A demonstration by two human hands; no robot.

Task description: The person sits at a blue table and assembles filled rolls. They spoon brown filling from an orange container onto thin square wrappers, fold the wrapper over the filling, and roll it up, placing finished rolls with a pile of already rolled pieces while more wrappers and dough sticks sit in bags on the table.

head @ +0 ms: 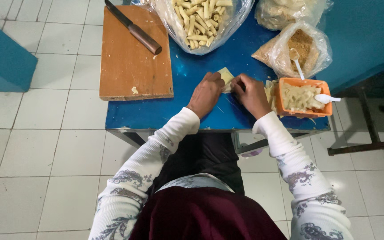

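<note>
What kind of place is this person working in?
Probably a small home or shop food-prep corner: a blue table on a white tiled floor, a wooden cutting board with a knife, and a bag of finished rolls.

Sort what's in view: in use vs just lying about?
In use: left hand and right hand folding a pale wrapper; orange tub of filling; bag of finished rolls.
Lying about: knife, cutting board, bag of crumbs.

Pretty even, soft indoor light, a bit cool. Glare spots on the blue table (pixel 192 71) and the plastic bags (pixel 227 26). Soft shadows under the hands. Wide-angle bend at the edges, tile lines curve. Mostly sharp, slight softness up close.
</note>
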